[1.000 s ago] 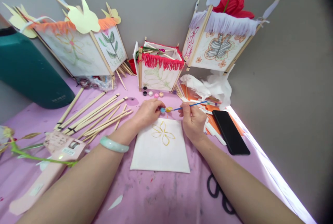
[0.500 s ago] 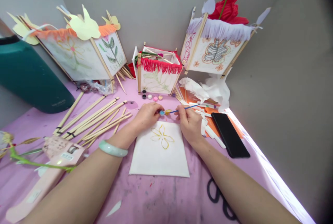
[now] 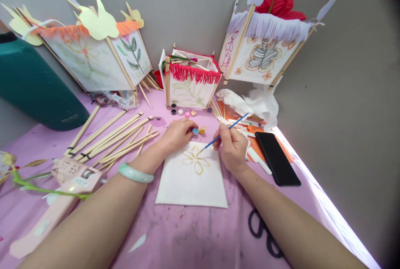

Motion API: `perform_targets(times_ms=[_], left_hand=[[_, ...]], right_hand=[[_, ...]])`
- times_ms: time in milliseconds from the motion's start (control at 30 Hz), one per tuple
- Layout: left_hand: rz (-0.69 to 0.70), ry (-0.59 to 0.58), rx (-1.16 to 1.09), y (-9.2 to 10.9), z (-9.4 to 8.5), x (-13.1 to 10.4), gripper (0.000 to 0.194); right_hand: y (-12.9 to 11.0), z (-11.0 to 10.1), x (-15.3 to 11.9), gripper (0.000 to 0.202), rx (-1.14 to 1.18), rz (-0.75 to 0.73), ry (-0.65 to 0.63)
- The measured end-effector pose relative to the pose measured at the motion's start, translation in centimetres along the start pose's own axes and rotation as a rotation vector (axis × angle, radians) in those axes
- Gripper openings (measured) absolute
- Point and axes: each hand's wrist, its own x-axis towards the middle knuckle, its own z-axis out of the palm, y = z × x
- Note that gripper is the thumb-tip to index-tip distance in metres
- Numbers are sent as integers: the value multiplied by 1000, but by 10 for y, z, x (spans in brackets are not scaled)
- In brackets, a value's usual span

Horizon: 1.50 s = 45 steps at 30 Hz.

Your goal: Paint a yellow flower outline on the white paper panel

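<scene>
A blue paintbrush point(image 3: 226, 129) is pinched in my right hand point(image 3: 231, 146), its tip over the upper right part of a yellow flower outline point(image 3: 196, 160). That flower is painted on a white fabric panel point(image 3: 191, 188) lying flat before me. My left hand point(image 3: 179, 135) closes its fingers at a small blue paint pot point(image 3: 195, 131), just beyond the panel's far edge. Joined close beside it is a yellow paint pot point(image 3: 201, 130). Whether the brush tip touches the fabric, I cannot tell. A pale green bangle point(image 3: 136, 173) circles my left wrist.
Bundled wooden sticks point(image 3: 117, 135) and a pink glue gun point(image 3: 67, 181) lie left. Decorated lanterns point(image 3: 190, 90) stand behind, near several paint pots point(image 3: 187, 114). A teal bottle point(image 3: 40, 85) is far left. Right are a black phone point(image 3: 277, 158) and scissors point(image 3: 256, 224).
The brush has left the yellow paint pot and moved toward me, with its tip now over the flower. My right hand has shifted slightly right; my left stays by the pots.
</scene>
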Motion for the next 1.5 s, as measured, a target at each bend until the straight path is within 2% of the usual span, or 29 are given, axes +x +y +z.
perform_targets(times_ms=[233,633,833,1067,1500], left_hand=[[11,16,2,-2,2,0,21],[11,4,-7,-3,2,0,21],[5,1,-3,-3,1,0,21],[-13,-1,-12,0,1,0,23],[-7,-3,-3,0,1,0,21]], right_hand=[[1,6,-5,37,-112,-101,-60],[1,8,-7,36,-141,-141,-116],[2,8,-7,36,-170,-159,-113],[0,8,-6,38,-137,-74,-44],[4,7,-6,37,-226,-172,-61]])
